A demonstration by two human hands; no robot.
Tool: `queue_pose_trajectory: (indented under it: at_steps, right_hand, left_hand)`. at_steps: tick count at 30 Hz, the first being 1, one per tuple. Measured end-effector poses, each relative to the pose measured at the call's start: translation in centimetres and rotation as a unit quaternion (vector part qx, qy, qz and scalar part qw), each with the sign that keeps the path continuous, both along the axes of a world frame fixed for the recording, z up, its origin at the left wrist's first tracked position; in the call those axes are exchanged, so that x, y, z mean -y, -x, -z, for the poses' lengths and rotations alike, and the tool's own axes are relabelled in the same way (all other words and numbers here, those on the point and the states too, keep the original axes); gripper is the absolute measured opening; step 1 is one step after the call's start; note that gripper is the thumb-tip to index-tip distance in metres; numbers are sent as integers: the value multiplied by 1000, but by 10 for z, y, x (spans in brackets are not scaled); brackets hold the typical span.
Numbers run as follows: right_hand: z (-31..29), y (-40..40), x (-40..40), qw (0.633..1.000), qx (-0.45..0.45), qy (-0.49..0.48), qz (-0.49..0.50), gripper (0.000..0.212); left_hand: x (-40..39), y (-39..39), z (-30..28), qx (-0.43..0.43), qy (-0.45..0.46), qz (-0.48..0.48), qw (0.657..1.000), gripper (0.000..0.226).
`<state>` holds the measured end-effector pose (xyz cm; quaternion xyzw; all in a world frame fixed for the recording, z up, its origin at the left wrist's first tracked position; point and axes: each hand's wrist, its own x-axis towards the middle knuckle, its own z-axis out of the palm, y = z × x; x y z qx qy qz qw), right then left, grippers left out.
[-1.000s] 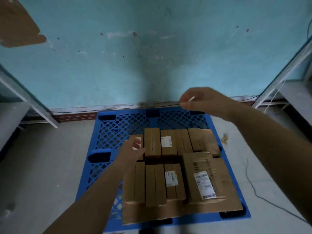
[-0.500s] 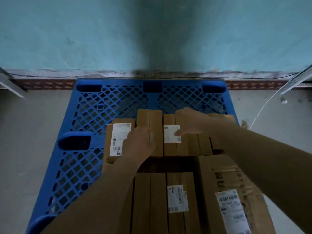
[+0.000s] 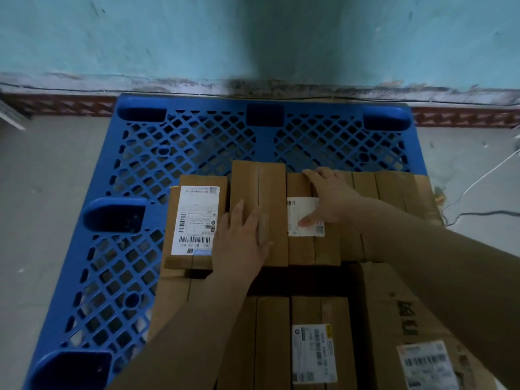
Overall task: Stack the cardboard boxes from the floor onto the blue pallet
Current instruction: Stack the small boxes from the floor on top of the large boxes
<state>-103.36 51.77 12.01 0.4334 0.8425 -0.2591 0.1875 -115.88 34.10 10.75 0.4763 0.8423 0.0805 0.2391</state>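
Note:
The blue pallet (image 3: 197,142) lies on the floor against the wall and carries several cardboard boxes. My left hand (image 3: 242,243) lies flat on a narrow box (image 3: 259,187), its edge touching a box with a large white label (image 3: 197,218). My right hand (image 3: 329,198) rests palm down on the neighbouring box (image 3: 301,249), thumb on its small label and fingertips at its far edge. More narrow boxes (image 3: 394,192) continue that row to the right. A nearer row (image 3: 275,333) and a bigger labelled box (image 3: 394,319) sit close to me.
A turquoise wall (image 3: 140,38) with a patterned skirting strip (image 3: 70,105) stands just behind the pallet. Grey floor (image 3: 42,192) flanks it on both sides. A white cable (image 3: 478,181) and a black cable (image 3: 484,213) lie on the floor at the right.
Both hands came down from mid-air onto the back row of boxes. The view tilted down and moved closer. In the last half second the hands barely shifted.

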Motion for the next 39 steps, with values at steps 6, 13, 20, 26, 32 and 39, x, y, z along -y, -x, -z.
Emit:
queue_pose_trajectory:
  at_steps: [6,13,20,26,32,39]
  right_hand:
    - [-3,-14,22,1000,8,4,7,110]
    - [-9,-6,45,994,-79,-54,45,86]
    - [-9,49,64,995,-95,-19,35,104]
    - [6,59,67,998,-52,-42,15,105]
    - [9,51,76,996,-71,-41,26,102]
    - [-20,13,142,981,-158,-85,70,98]
  left_hand:
    - [25,-10,0,-12,19,26,999,75]
    - [38,23,-10,-34,-53,-58,996,67]
    - [39,75,-1,27,22,-201,979,86]
    - [50,72,7,48,-12,-164,985,81]
    - [74,72,11,86,-50,-155,983,72]
    - [122,70,0,206,-104,-196,953,63]
